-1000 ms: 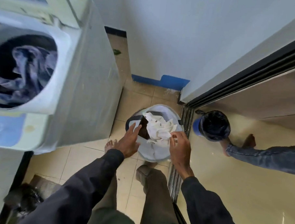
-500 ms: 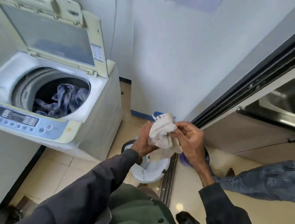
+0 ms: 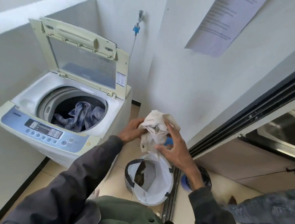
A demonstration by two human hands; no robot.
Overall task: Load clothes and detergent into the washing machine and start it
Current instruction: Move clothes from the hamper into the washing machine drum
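Above the round white-lined laundry basket (image 3: 157, 188) at the person's feet, the left hand (image 3: 130, 131) grips a crumpled white cotton garment (image 3: 157, 127), while the right hand (image 3: 173, 150) lies against it with fingers spread and fairly straight. It would be best to bunch the loose hem with its metal snap, carry the bundle left over the rim, and drop it on the blue-grey clothes (image 3: 82, 115) in the drum of the cream top-loading washing machine (image 3: 41, 129), whose lid (image 3: 81, 58) stands open. The print on its blue panel, the lid sticker and the paper wall notice (image 3: 219, 25) are too blurred to read.
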